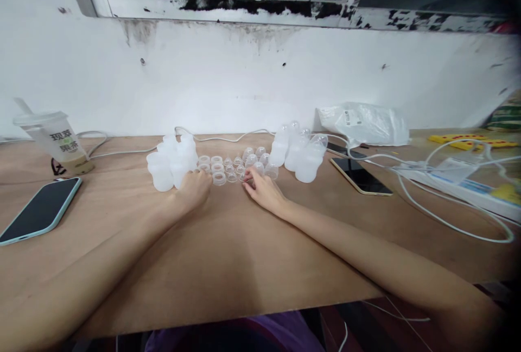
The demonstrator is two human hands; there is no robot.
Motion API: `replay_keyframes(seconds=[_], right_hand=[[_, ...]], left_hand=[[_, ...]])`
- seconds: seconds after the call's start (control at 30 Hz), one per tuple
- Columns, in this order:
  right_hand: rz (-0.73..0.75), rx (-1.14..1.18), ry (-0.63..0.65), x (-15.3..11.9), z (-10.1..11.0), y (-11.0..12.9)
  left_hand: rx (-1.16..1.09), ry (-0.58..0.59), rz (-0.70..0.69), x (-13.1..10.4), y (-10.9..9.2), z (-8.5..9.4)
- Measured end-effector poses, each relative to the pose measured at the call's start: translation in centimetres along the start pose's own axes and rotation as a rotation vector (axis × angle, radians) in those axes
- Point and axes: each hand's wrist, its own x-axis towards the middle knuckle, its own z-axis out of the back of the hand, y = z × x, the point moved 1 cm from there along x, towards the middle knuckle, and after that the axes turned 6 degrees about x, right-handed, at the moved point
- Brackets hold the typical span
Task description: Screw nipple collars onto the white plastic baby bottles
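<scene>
Several frosted white bottles (161,170) stand to the left of centre, and my left hand (196,188) rests on the table in front of them, its fingers curled; what they hold, if anything, is hidden. Beside it are rows of white rings (218,178). Small clear nipples (232,174) lie between the rings and several clear domed caps (260,152). My right hand (262,188) has its fingertips bent at the nearest nipples and caps, and what lies between them is too small to tell. More bottles (307,164) with clear domes on top stand at the right.
A drink cup (65,143) and a phone (40,211) are at the left. To the right lie another phone (362,176), a plastic bag (364,124), white cables (448,228), a power strip (468,189) and a yellow object (472,142). A wall (228,80) rises behind the table (228,265).
</scene>
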Motion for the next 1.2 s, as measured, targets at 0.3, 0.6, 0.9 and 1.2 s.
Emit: replay_keyframes(seconds=[0.3,0.6,0.9,1.2], right_hand=[[0.044,-0.12,0.081,-0.1,0.1,0.5],[0.166,-0.175,-0.153,-0.1,1.7,0.4],[-0.11,-0.062,-0.178,-0.4,1.7,-4.2],[-0.022,-0.454,-0.519,0.2,8.3,-1.2]], left_hand=[[-0.008,-0.031,0.004,0.3,0.1,-0.6],[-0.02,-0.046,0.012,0.2,0.3,-0.6],[-0.062,-0.071,-0.013,0.0,-0.5,-0.2],[-0.057,-0.133,-0.057,-0.5,-1.1,0.4]])
